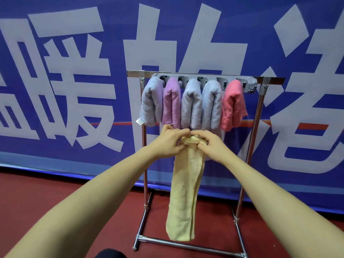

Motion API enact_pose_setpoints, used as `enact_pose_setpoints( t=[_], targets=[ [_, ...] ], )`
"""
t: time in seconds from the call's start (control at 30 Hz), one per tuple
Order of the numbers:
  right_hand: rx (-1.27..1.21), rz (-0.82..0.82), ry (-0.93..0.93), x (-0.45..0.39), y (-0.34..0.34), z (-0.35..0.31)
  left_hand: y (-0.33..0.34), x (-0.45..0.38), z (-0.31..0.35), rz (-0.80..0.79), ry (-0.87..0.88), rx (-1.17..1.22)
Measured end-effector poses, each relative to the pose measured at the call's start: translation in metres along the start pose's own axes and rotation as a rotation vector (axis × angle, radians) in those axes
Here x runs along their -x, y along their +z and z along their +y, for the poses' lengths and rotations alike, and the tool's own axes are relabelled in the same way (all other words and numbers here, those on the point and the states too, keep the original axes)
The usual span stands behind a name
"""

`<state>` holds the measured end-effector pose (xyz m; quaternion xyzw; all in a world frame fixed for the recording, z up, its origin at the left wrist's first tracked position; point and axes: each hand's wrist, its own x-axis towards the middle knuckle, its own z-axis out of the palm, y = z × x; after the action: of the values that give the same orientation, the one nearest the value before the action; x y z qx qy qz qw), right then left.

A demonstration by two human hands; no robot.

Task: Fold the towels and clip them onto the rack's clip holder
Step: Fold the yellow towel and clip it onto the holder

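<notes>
Both hands work the top of a yellow towel (pixel 184 192) in front of the rack (pixel 204 73) — the left hand (pixel 168 141) and right hand (pixel 212 145) each pinching its bunched upper end, fingers curled into the cloth. The towel hangs long and limp between the forearms, its foot near the rack's base bar. Soft, light and floppy by the look of it, it should hold best gripped at the gathered fold — loose layers may slip. Above, five folded towels (pixel 192 103) hang from the grey clip holder (pixel 249 86).
</notes>
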<state>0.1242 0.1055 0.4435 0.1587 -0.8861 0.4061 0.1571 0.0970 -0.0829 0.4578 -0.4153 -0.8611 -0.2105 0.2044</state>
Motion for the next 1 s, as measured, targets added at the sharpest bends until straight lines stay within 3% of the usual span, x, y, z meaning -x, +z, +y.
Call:
enact_pose_setpoints(
  t=[0.2,0.37,0.63,0.83,1.0],
  targets=[
    [0.040,0.090,-0.002,0.002,-0.001,0.001,-0.001,0.000,-0.001,-0.024,-0.001,0.000],
    [0.120,0.052,-0.033,0.001,-0.003,0.000,-0.006,0.002,-0.009,-0.062,0.017,-0.074],
    [0.152,0.027,-0.100,-0.007,-0.006,-0.013,-0.015,0.001,-0.020,0.019,0.083,-0.460],
    [0.208,0.050,-0.164,-0.013,-0.015,-0.022,-0.012,0.002,-0.018,0.058,-0.077,-0.043],
    [0.235,0.029,-0.210,-0.014,-0.022,-0.022,-0.015,0.001,-0.014,0.069,-0.129,0.149]
  ],
)
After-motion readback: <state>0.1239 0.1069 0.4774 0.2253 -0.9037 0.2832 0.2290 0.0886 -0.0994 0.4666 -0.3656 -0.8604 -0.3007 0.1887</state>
